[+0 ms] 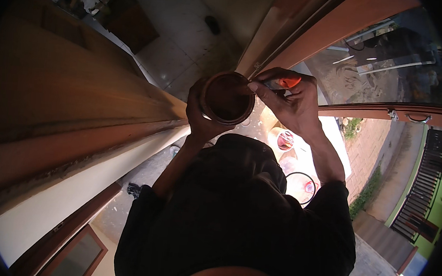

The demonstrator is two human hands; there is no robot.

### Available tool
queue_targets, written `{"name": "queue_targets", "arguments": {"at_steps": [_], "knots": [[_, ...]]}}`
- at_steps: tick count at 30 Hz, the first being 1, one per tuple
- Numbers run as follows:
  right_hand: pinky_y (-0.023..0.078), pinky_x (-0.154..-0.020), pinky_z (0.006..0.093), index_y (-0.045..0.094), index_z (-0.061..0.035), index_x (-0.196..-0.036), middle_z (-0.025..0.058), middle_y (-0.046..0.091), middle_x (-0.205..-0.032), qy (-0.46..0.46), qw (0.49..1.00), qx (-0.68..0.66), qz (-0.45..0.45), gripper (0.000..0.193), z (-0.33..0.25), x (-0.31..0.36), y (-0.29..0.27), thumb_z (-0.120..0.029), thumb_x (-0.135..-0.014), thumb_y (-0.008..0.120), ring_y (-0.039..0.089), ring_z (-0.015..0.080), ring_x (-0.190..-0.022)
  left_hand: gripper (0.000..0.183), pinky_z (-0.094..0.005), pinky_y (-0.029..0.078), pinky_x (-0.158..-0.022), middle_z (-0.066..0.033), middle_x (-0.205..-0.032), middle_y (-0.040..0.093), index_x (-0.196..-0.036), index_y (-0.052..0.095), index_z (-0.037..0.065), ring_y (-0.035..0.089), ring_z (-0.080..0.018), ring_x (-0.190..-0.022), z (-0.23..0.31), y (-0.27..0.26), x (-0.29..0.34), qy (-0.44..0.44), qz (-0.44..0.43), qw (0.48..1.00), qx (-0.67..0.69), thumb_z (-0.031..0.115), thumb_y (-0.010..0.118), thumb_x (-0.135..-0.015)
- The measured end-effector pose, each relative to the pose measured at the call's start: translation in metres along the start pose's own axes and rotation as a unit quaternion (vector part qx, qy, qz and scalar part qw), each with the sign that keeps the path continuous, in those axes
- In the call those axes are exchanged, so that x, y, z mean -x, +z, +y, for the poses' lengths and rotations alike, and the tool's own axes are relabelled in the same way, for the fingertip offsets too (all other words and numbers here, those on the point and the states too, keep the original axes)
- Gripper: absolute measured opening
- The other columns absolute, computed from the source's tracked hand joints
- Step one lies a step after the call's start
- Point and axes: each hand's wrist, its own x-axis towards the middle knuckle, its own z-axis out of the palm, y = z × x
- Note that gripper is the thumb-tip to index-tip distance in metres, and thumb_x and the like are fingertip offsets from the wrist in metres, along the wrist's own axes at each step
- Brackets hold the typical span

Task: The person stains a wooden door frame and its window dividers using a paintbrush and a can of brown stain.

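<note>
Brown wooden frame, tiled floor.

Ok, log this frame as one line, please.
left hand: holds round brown paint can | right hand: grip on orange-handled tool at can rim | below: small open pot on floor

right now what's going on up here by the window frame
A person holds a round, brown-stained paint can from below in the left hand. The right hand sits at the can's rim, gripping a small orange-tipped tool, seemingly a brush. Reddish-brown wooden frames stand just ahead. Far below, a small white tub sits on the floor.
</note>
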Motion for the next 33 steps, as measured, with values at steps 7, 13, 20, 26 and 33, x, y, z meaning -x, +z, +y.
{"name": "queue_targets", "arguments": {"at_steps": [7,13,20,26,33], "knots": [[0.049,-0.049,0.0282,0.074,0.0021,-0.089,0.0128,0.070,-0.065,-0.042,0.999,0.008,0.005,0.013,0.028,-0.003,0.018,-0.010,-0.087,0.079,0.068,0.0163,-0.053,0.114,-0.0416,0.052,-0.099,-0.0171,-0.131,0.059,-0.142,0.041,0.001,0.063,-0.0304,-0.118,-0.010,0.004,0.000,0.034,0.019,0.999,-0.007,0.032,0.101,-0.051],[0.054,-0.060,0.0231,0.074,0.0055,-0.092,0.0092,0.076,-0.081,-0.008,0.999,0.038,-0.026,0.011,0.016,-0.004,0.011,-0.005,-0.089,0.077,0.070,0.0105,-0.070,0.114,-0.0422,0.051,-0.100,-0.0178,-0.131,0.059,-0.143,0.040,0.001,0.062,-0.0318,-0.119,-0.013,0.003,0.003,0.016,0.019,1.000,-0.019,0.032,0.100,-0.051],[0.058,-0.066,0.0253,0.072,0.0070,-0.097,0.0133,0.076,-0.085,-0.013,0.996,0.093,-0.009,0.012,0.002,-0.006,-0.004,0.001,-0.087,0.076,0.074,0.0150,-0.077,0.112,-0.0429,0.051,-0.101,-0.0167,-0.131,0.059,-0.143,0.042,0.003,0.062,-0.0322,-0.119,-0.011,0.002,-0.001,0.005,0.018,0.999,-0.027,0.025,0.099,-0.049],[0.049,-0.048,0.0292,0.074,-0.0003,-0.089,0.0112,0.074,-0.077,-0.177,0.980,0.088,0.023,0.014,-0.004,0.005,-0.008,-0.011,-0.083,0.081,0.069,0.0206,-0.057,0.107,-0.0418,0.052,-0.099,-0.0147,-0.131,0.061,-0.140,0.044,0.005,0.064,-0.0299,-0.117,-0.006,0.007,-0.003,-0.026,0.033,0.999,-0.009,0.023,0.099,-0.050],[0.053,-0.058,0.0260,0.073,0.0037,-0.090,0.0088,0.073,-0.075,-0.040,0.999,-0.010,-0.029,0.013,-0.003,0.008,-0.002,-0.008,-0.089,0.078,0.069,0.0118,-0.065,0.104,-0.0405,0.049,-0.104,-0.0126,-0.133,0.058,-0.140,0.043,0.005,0.060,-0.0274,-0.123,-0.011,0.020,-0.014,-0.013,0.032,0.999,0.028,0.018,0.098,-0.052]]}}
